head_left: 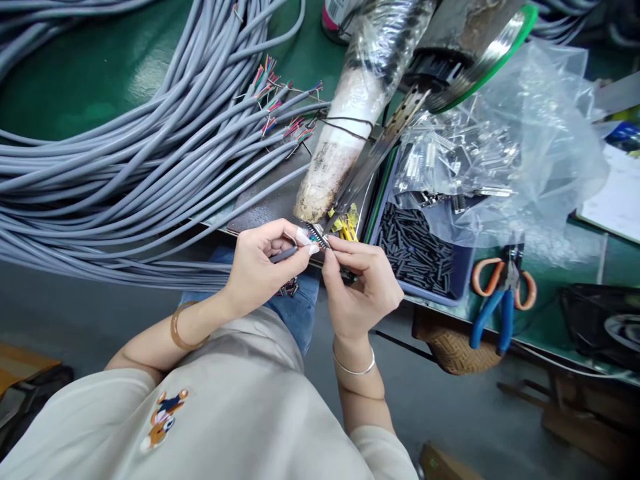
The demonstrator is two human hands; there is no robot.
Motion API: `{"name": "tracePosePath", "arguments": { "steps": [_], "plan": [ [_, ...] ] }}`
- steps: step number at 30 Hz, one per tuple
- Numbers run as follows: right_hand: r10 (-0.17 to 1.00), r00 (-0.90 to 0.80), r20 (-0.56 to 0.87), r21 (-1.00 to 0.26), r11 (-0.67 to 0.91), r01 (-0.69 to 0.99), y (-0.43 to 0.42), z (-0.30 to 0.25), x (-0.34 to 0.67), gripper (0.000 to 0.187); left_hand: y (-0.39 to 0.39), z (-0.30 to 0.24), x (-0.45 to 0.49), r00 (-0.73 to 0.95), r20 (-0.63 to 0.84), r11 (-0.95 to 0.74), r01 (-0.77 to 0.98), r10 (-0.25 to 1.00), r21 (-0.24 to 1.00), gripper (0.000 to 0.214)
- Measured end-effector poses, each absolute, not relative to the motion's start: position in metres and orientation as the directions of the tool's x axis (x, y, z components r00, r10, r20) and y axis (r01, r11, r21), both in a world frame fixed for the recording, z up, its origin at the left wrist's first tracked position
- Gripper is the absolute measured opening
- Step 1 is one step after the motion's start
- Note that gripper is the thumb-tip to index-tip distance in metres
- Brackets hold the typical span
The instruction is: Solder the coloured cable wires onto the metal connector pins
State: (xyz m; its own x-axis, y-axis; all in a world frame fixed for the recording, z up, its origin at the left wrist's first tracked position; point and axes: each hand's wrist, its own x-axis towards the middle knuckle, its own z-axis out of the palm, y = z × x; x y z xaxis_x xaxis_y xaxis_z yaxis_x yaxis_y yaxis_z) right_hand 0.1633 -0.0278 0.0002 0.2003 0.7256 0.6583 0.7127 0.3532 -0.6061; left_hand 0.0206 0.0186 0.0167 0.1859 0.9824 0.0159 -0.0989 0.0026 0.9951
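My left hand (267, 260) is closed on the end of a grey cable (283, 255), with fingertip covers on its thumb and finger. Between my two hands sits a small multi-pin connector (317, 235), dark with a row of metal contacts. Coloured wires show beside it, partly covered by my fingers. My right hand (357, 277) pinches the connector's right end between thumb and forefinger. Just above the connector are the tip of a white, plastic-wrapped soldering fixture (345, 113) and a perforated metal rod (377, 157).
Many grey cables (150, 173) with stripped ends cover the left. On the right stand a blue tray (463, 273) of black tubing pieces, a plastic bag (540, 140) of metal connectors, blue-handled cutters (493, 313) and orange-handled scissors (525, 291). A green-rimmed wire spool (495, 67) is above.
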Motion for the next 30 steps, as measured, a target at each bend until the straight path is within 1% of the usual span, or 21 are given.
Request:
{"name": "tracePosePath", "arguments": {
  "steps": [3, 7, 9, 11, 14, 18, 25, 28, 30],
  "plan": [
    [0.717, 0.189, 0.671, -0.595, 0.368, 0.715, -0.028, 0.001, 0.163, 0.018, 0.02, 0.018, 0.021, 0.155, 0.017, -0.002, -0.096, 0.988, 0.995, 0.013],
    [0.748, 0.207, 0.63, -0.65, 0.362, 0.669, -0.027, -0.001, 0.163, 0.018, 0.023, 0.017, 0.019, 0.236, -0.051, 0.092, -0.165, 0.97, 0.982, 0.02],
    [0.748, 0.199, 0.633, -0.642, 0.363, 0.676, -0.026, -0.002, 0.163, 0.019, 0.024, 0.015, 0.02, 0.237, -0.06, 0.107, -0.192, 0.97, 0.976, 0.021],
    [0.73, 0.182, 0.659, -0.604, 0.37, 0.706, -0.025, -0.003, 0.162, 0.018, 0.023, 0.012, 0.021, 0.186, -0.021, 0.053, -0.165, 0.982, 0.985, 0.019],
    [0.71, 0.159, 0.686, -0.56, 0.375, 0.739, -0.025, -0.004, 0.162, 0.016, 0.02, 0.009, 0.023, 0.119, 0.074, -0.069, -0.045, 0.99, 0.997, 0.015],
    [0.704, 0.147, 0.695, -0.542, 0.379, 0.75, -0.023, -0.004, 0.163, 0.016, 0.018, 0.007, 0.024, 0.103, 0.173, -0.18, 0.061, 0.979, 0.982, 0.013],
    [0.699, 0.155, 0.698, -0.545, 0.379, 0.748, -0.019, -0.003, 0.163, 0.017, 0.02, 0.006, 0.024, 0.093, 0.272, -0.281, 0.092, 0.958, 0.955, 0.01],
    [0.693, 0.156, 0.703, -0.537, 0.375, 0.755, -0.018, 0.001, 0.163, 0.019, 0.02, 0.008, 0.025, 0.085, 0.319, -0.325, 0.073, 0.944, 0.943, 0.01],
    [0.695, 0.154, 0.703, -0.534, 0.372, 0.759, -0.019, 0.002, 0.162, 0.021, 0.021, 0.009, 0.024, 0.085, 0.317, -0.322, 0.053, 0.945, 0.945, 0.009]
  ]
}}
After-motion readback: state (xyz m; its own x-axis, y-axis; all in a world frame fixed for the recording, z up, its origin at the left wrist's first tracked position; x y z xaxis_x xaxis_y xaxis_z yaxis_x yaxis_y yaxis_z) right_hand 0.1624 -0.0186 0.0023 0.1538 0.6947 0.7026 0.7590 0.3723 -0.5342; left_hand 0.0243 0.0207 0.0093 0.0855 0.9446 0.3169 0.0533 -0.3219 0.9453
